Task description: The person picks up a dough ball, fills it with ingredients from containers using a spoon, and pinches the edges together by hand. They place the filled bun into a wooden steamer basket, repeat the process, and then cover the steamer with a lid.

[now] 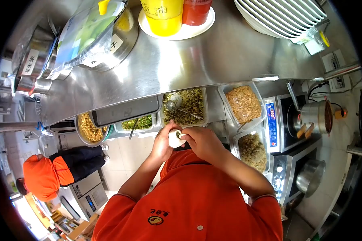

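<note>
A small white filled bun of dough (174, 139) is held up in front of my chest, with a bit of dark green filling showing at its opening. My left hand (163, 143) is curled around its left side. The fingers of my right hand (205, 143) pinch its right edge at the opening. Just beyond my hands sits a clear tub of chopped green filling (189, 98) with a metal spoon (177, 107) resting in it. Beside that, a tub of brighter green filling (136, 123) is partly covered by a dark tray (126, 111).
A steel shelf (149, 68) crosses above the tubs, bearing cups (161, 20) and stacked plates (285, 18). To the right are tubs of brown filling (244, 103) and pale filling (252, 152), plus an induction cooker with a pot (315, 116). A co-worker (48, 174) stands at left.
</note>
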